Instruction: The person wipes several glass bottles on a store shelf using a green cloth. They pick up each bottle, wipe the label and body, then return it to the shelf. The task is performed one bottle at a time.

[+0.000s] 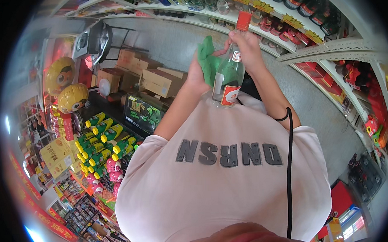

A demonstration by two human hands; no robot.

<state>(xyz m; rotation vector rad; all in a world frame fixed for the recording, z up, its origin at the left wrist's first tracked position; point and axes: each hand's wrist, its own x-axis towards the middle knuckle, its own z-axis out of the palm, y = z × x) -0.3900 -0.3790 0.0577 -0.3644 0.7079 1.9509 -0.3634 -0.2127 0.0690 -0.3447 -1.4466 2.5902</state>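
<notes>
A clear glass bottle [219, 86] with a red and white label tilts in front of my chest, its base towards me. Around its neck closes my right hand [248, 49]. On the bottle's left, my left hand [196, 70] holds a green cloth [207, 60] against the glass, and some fingers reach near the neck. Just beyond my right hand shows a red rectangular piece [243, 21]; whether it belongs to the bottle I cannot tell. Green also shows through the upper glass. A black cord hangs by my right arm.
Shelves [273, 12] of bottles with yellow price tags curve across the far side and right. On the left stand cardboard boxes [161, 82], a black printed carton [143, 113], green bottles with yellow caps [111, 132] and yellow balloons [73, 97]. A dark tray-like case [367, 178] lies at lower right.
</notes>
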